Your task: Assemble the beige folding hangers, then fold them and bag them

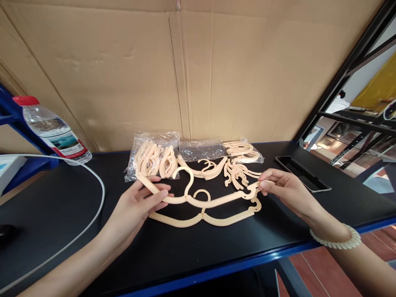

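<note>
A cream plastic hanger with a hook on top is held just above the black tabletop. My left hand pinches its left arm between thumb and fingers. My right hand pinches its right end with the fingertips. A second cream hanger bar lies flat right under it. Behind them rest loose cream hanger pieces and small hook parts. A white beaded bracelet circles my right wrist.
Clear plastic bags of cream parts lie by the cardboard wall. A water bottle leans at left above a white cable. A dark phone lies at right. The table's blue front edge is near.
</note>
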The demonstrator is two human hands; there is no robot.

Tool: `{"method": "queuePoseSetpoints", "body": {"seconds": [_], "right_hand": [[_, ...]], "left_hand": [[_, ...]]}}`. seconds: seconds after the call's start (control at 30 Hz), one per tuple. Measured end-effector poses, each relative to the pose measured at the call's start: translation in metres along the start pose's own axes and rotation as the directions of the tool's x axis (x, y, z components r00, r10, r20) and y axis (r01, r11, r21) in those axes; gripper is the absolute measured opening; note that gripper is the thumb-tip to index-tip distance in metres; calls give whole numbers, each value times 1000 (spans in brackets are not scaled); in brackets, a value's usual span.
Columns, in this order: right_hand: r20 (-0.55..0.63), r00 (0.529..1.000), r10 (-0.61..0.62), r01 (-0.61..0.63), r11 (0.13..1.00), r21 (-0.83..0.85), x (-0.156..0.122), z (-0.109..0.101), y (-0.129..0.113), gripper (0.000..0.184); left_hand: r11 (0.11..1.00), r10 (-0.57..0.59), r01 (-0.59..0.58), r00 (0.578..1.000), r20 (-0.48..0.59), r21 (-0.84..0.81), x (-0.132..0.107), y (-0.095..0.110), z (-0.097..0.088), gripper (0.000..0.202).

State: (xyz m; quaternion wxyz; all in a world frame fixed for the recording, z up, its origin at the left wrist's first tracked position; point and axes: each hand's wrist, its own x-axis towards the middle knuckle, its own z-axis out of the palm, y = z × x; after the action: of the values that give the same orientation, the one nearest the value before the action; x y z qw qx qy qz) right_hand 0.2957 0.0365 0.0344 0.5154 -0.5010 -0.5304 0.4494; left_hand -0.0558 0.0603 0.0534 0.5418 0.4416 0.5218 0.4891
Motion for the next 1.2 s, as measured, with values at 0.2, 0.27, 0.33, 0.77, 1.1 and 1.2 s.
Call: {"method": "queuePoseSetpoints", "body": {"seconds": [0.2, 0.27, 0.33, 0.77, 1.1, 1.2], "right_hand": [[53, 997, 59, -51, 988, -147, -8, -6, 7, 29], [72, 996, 55, -40, 980, -195, -9, -6, 7, 29], [96, 994, 56, -30, 968, -251, -10, -5, 7, 29], [75, 994, -75, 105, 775, -623, -11, -7, 7, 35], [93, 977, -193, 203, 699, -686, 4, -8, 6, 33], [93, 967, -235, 230, 665, -711, 17, -9, -8, 32]], "left_hand": [[970, 144, -149, 989, 43, 192, -6, -9, -24, 83], [936, 160, -189, 980, 121, 298, -3, -12, -34, 63], [890, 158, -224, 969, 192, 397, 1, -15, -42, 45], [352, 386, -629, 772, 504, 694, 12, -28, -47, 25], [335, 395, -614, 780, 485, 715, 6, -23, -35, 30], [292, 402, -661, 740, 538, 691, 13, -9, -26, 28]]}}
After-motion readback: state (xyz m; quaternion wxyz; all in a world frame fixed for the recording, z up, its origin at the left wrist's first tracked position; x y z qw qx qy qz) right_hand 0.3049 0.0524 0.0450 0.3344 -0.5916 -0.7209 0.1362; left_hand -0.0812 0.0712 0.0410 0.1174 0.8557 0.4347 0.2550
